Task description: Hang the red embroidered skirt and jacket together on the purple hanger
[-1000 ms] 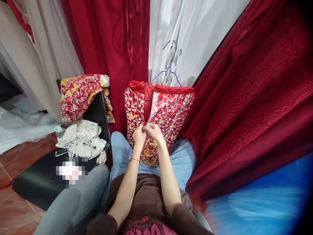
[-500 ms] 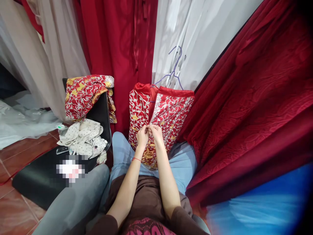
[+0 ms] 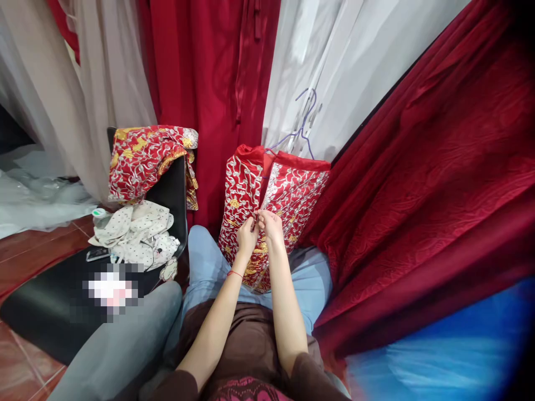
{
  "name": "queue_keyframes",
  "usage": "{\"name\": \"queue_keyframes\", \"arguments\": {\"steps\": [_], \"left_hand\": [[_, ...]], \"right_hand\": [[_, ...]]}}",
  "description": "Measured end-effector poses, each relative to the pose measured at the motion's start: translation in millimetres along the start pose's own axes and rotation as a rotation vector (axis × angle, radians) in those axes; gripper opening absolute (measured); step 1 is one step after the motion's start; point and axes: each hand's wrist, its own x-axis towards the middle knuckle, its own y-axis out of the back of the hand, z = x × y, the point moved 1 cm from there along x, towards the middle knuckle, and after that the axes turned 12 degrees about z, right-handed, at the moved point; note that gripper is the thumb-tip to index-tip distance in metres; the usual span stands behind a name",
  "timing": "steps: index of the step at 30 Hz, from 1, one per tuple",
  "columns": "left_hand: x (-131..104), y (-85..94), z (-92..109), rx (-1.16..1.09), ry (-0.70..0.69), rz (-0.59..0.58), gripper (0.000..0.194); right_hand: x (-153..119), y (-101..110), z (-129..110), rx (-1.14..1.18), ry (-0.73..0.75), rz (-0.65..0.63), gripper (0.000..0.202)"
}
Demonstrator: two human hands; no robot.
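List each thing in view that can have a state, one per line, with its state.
Red garment, front parted at the top
Left hand, pinching at the front opening
Right hand, pinching there too
Purple hanger, hook up, lower part inside the garment
Black chair, laden
Second red garment, draped over the chair's back
Spotted cloth, crumpled
Bottle, capped

The embroidered red fabric garment (image 3: 288,184) sits between the person's knees (image 3: 200,248), a purple wire hanger (image 3: 301,131) at its top. To its left, a black chair (image 3: 45,303) bears crumpled dotted white cloth (image 3: 142,234) on its seat, embroidered red-and-gold fabric (image 3: 146,161) over its backrest (image 3: 173,186).
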Motion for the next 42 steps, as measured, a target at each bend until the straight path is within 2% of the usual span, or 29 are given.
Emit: {"name": "queue_keyframes", "arguments": {"steps": [6, 11, 15, 21, 26, 32, 34, 37, 40, 42], "left_hand": [[-2, -5.0, -5, 0.010, -0.027, 0.011, 0.025], [-1, -6.2, -5, 0.011, -0.041, 0.029, 0.028], [4, -4.2, -4, 0.020, -0.021, 0.037, 0.029], [14, 3.5, -1, 0.046, -0.005, 0.011, 0.031], [12, 6.0, 5, 0.088, -0.050, 0.026, 0.028], [3, 3.0, 11, 0.188, -0.088, 0.015, 0.022], [4, 2.6, 7, 0.222, -0.071, 0.007, 0.022], [12, 5.5, -7, 0.281, -0.033, -0.030, 0.024], [32, 15.0, -20, 0.297, -0.015, -0.107, 0.023], [55, 25.6, -19, 0.263, -0.017, -0.114, 0.022]], "right_hand": [[22, -17, -31, 0.044, 0.101, 0.042, 0.011], [47, -36, -58, 0.004, 0.109, 0.044, 0.010], [60, -50, -72, 0.020, 0.097, 0.052, 0.018], [67, -65, -87, 0.072, 0.062, 0.080, 0.026], [64, -73, -105, 0.119, 0.055, 0.127, 0.029], [72, -75, -127, 0.085, 0.197, 0.134, 0.030], [76, -74, -123, 0.006, 0.255, 0.086, 0.029], [81, -63, -110, -0.256, 0.430, -0.079, 0.025], [89, -35, -107, -0.653, 0.672, -0.213, 0.021], [103, -6, -118, -0.927, 0.827, -0.141, 0.023]]}}
